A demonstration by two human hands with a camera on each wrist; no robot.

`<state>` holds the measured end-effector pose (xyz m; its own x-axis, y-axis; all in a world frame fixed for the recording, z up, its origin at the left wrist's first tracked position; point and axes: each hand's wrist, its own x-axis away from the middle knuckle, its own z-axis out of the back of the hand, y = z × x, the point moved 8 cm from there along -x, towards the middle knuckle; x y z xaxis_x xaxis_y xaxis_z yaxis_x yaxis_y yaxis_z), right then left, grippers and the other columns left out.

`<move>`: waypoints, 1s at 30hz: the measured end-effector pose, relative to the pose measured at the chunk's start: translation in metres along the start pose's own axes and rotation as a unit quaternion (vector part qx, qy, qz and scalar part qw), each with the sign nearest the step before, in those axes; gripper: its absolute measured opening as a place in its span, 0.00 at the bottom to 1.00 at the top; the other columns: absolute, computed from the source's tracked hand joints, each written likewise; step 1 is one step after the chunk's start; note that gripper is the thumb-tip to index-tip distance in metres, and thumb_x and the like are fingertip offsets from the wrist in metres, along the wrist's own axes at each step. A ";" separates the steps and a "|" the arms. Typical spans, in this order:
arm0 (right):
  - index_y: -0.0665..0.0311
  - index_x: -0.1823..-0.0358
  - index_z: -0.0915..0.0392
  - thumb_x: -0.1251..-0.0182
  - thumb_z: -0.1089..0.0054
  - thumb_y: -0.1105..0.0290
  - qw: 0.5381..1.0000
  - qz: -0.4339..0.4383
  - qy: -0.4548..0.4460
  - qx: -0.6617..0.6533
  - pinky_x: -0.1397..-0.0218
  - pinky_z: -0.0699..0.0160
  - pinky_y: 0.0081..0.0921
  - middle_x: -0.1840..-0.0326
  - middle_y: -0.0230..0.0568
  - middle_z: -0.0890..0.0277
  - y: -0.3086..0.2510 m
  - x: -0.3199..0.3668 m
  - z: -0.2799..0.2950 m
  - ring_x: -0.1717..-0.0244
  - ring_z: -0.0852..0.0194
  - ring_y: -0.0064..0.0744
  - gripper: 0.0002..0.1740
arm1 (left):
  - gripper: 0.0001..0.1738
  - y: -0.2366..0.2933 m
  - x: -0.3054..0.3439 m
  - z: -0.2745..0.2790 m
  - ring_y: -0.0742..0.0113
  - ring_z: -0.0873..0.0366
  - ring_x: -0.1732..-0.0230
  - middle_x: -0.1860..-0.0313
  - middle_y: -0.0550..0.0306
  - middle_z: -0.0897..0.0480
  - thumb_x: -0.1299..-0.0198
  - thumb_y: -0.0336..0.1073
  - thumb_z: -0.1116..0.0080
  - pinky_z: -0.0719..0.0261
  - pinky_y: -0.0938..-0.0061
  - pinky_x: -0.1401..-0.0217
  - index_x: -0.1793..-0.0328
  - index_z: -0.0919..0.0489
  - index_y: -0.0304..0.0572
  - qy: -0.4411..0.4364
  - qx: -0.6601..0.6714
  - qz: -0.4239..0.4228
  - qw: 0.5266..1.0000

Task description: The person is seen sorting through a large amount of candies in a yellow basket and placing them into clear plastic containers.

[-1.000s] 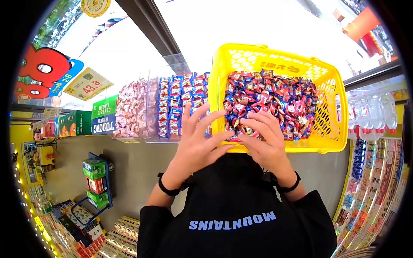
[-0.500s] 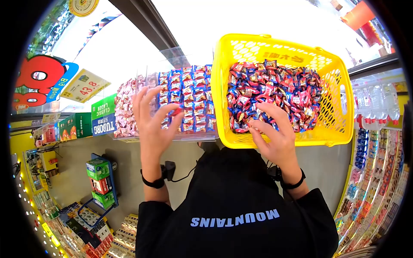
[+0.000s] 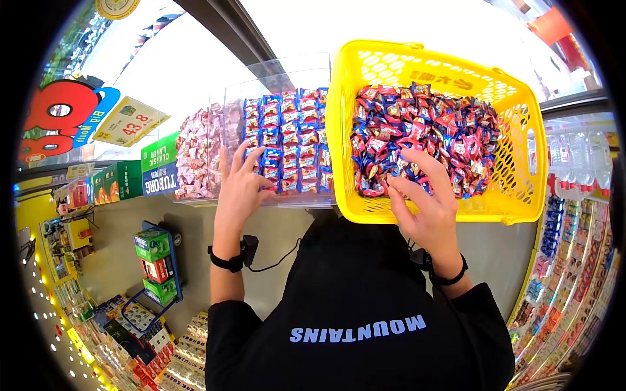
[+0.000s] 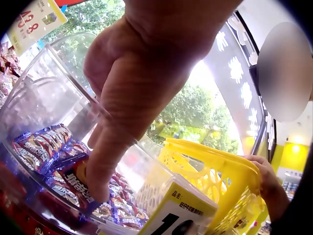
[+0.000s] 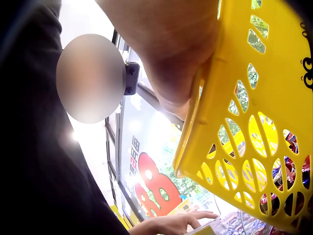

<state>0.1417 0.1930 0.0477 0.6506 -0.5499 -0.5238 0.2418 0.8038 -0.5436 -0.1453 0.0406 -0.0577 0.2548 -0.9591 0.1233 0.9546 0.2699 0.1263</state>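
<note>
A yellow shopping basket (image 3: 338,130) holds a heap of red and blue wrapped candies (image 3: 430,130). My right hand (image 3: 427,205) reaches over its near rim, curved fingers at the candies; the basket wall hides the fingertips in the right wrist view, so I cannot tell whether they pinch one. To the left stands a clear plastic bin (image 4: 73,54) with similar candies (image 3: 287,137) lined up in rows. My left hand (image 3: 238,192) dips into this bin. Thumb and finger pinch a wrapped candy (image 4: 73,178) lying tilted against the others.
Another clear section holds pink wrapped candies (image 3: 199,153). Beyond it is a green and blue beer carton (image 3: 160,171). A price tag (image 4: 181,215) hangs on the bin's front. A trolley with cartons (image 3: 156,267) stands on the floor; water bottles (image 3: 577,159) are at the right.
My left hand moved left from the basket to the clear bin with a candy, then lowered to the rows. My right hand stayed over the basket's near side, shifting slightly right.
</note>
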 end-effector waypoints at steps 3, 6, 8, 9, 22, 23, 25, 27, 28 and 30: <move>0.63 0.54 0.10 0.42 0.21 0.78 1.000 0.002 0.004 0.000 0.31 0.16 0.47 0.32 0.50 0.17 0.000 0.000 0.000 0.33 0.16 0.57 0.14 | 0.15 -0.001 -0.003 -0.005 0.46 0.43 0.09 0.16 0.61 0.24 0.58 0.45 0.13 0.67 0.30 0.05 0.60 0.01 0.66 -0.039 -0.011 -0.004 0.999; 0.63 0.54 0.11 0.42 0.21 0.78 1.000 -0.001 0.006 0.000 0.30 0.16 0.48 0.32 0.50 0.17 0.001 0.001 0.001 0.33 0.16 0.57 0.14 | 0.15 -0.002 -0.007 -0.003 0.46 0.44 0.08 0.15 0.62 0.25 0.58 0.45 0.13 0.67 0.30 0.05 0.59 0.01 0.68 -0.049 -0.025 -0.002 0.998; 0.63 0.54 0.11 0.42 0.21 0.78 1.000 -0.003 0.008 -0.003 0.30 0.16 0.48 0.31 0.50 0.17 0.002 0.001 0.001 0.32 0.16 0.57 0.14 | 0.15 -0.003 -0.007 -0.002 0.46 0.44 0.08 0.15 0.62 0.25 0.57 0.44 0.14 0.66 0.31 0.05 0.59 0.01 0.69 -0.032 -0.032 0.001 0.999; 0.63 0.54 0.11 0.42 0.21 0.78 1.000 -0.004 0.008 -0.004 0.30 0.16 0.48 0.31 0.50 0.17 0.002 0.001 0.000 0.32 0.16 0.57 0.14 | 0.15 -0.005 -0.007 -0.002 0.46 0.44 0.08 0.15 0.61 0.25 0.56 0.44 0.14 0.66 0.31 0.05 0.58 0.01 0.67 -0.014 -0.033 -0.003 0.999; 0.65 0.55 0.12 0.43 0.21 0.78 1.000 0.007 0.010 -0.002 0.32 0.14 0.47 0.32 0.51 0.18 -0.001 0.000 0.002 0.33 0.16 0.58 0.14 | 0.16 -0.011 -0.001 -0.002 0.50 0.40 0.10 0.21 0.63 0.20 0.63 0.40 0.12 0.66 0.32 0.04 0.64 0.01 0.69 -0.066 -0.057 -0.006 0.996; 0.65 0.55 0.12 0.43 0.21 0.78 1.000 0.007 0.011 -0.002 0.32 0.14 0.47 0.32 0.51 0.18 -0.001 0.001 0.002 0.33 0.16 0.58 0.14 | 0.15 -0.010 -0.002 -0.002 0.51 0.39 0.10 0.22 0.64 0.19 0.62 0.40 0.12 0.66 0.32 0.04 0.64 0.02 0.68 -0.070 -0.057 -0.007 0.996; 0.65 0.55 0.12 0.43 0.21 0.78 1.000 0.007 0.012 -0.001 0.32 0.14 0.47 0.32 0.51 0.18 -0.001 0.001 0.002 0.33 0.16 0.58 0.14 | 0.13 -0.009 -0.003 -0.003 0.52 0.38 0.11 0.24 0.64 0.18 0.61 0.40 0.12 0.67 0.33 0.03 0.66 0.02 0.68 -0.078 -0.058 -0.007 0.995; 0.65 0.55 0.12 0.43 0.21 0.78 1.000 0.006 0.013 -0.001 0.33 0.14 0.47 0.32 0.51 0.18 -0.001 0.001 0.002 0.33 0.16 0.58 0.14 | 0.10 -0.015 -0.002 -0.011 0.53 0.37 0.12 0.27 0.65 0.17 0.59 0.41 0.14 0.67 0.33 0.03 0.67 0.02 0.67 -0.083 -0.068 -0.010 0.994; 0.65 0.55 0.12 0.43 0.21 0.78 1.000 0.007 0.014 0.001 0.33 0.14 0.47 0.31 0.51 0.18 -0.001 0.001 0.002 0.33 0.16 0.58 0.14 | 0.09 -0.018 -0.002 -0.015 0.54 0.36 0.12 0.28 0.65 0.17 0.58 0.41 0.14 0.67 0.33 0.03 0.68 0.03 0.67 -0.086 -0.073 -0.012 0.994; 0.65 0.55 0.12 0.42 0.21 0.78 1.000 0.008 0.016 0.005 0.33 0.14 0.47 0.31 0.51 0.18 -0.001 0.001 0.002 0.33 0.16 0.58 0.13 | 0.07 -0.020 -0.001 -0.017 0.54 0.35 0.13 0.30 0.65 0.16 0.55 0.42 0.15 0.67 0.33 0.03 0.69 0.03 0.66 -0.082 -0.067 -0.016 0.994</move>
<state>0.1436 0.1921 0.0491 0.6316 -0.5430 -0.5534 0.2381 0.8151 -0.5281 -0.1620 0.0349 -0.0769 0.2052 -0.9374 0.2814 0.9768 0.2143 0.0016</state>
